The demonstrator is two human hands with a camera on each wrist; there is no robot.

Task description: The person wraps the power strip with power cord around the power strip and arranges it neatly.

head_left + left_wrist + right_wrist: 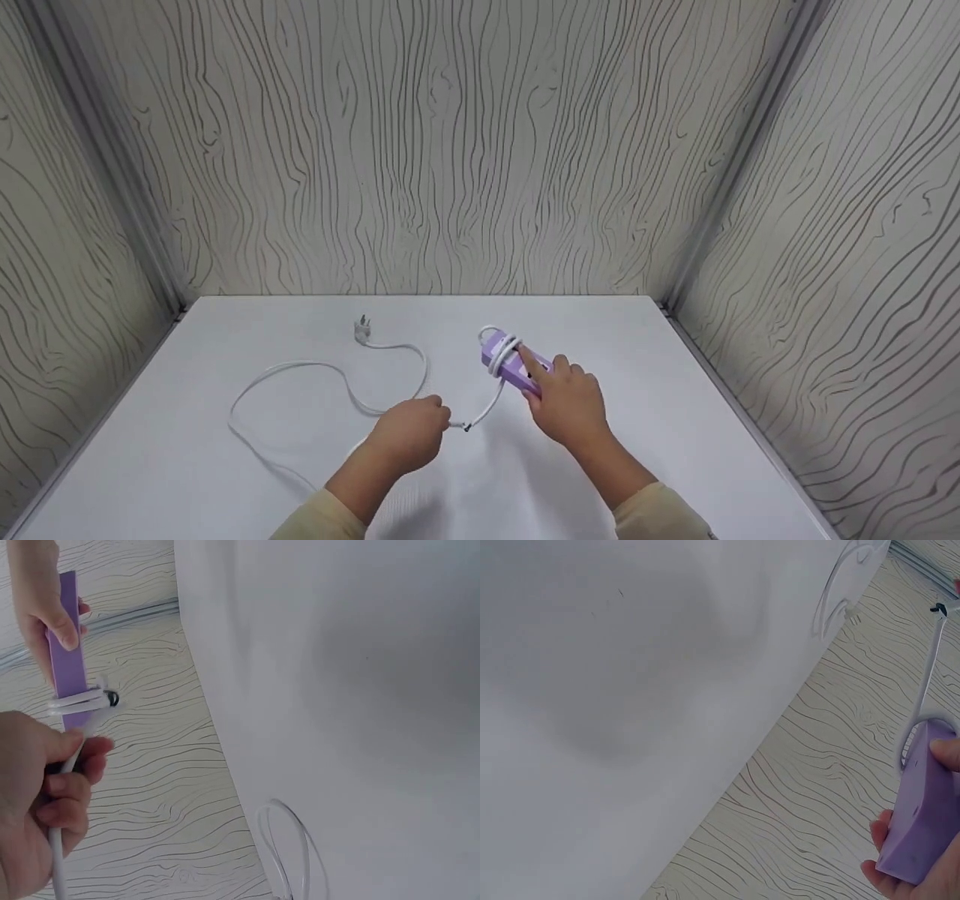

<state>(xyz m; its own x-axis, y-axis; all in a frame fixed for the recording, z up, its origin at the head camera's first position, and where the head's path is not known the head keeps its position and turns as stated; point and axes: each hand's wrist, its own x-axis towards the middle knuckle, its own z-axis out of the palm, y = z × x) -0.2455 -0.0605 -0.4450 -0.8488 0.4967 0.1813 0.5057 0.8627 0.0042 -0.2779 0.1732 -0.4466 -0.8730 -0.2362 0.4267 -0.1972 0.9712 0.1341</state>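
Observation:
A purple power strip [513,367] is held above the white table by my right hand [571,399], thumb on one side and fingers on the other. White cord [80,703] goes round the strip's far end in a couple of turns. My left hand [411,433] pinches the cord between thumb and fingers, a short way from the strip. Just beyond those fingertips a small black tie [467,427] sits on the cord. The rest of the cord [289,365] lies in loose loops on the table, ending in a white plug [362,330] with its prongs pointing away.
The white table [660,450] is bounded by a wood-grain patterned back wall [450,150] and matching side walls [862,225]. Grey metal strips [739,150] run along the corners. Cord loops cover part of the table's left half.

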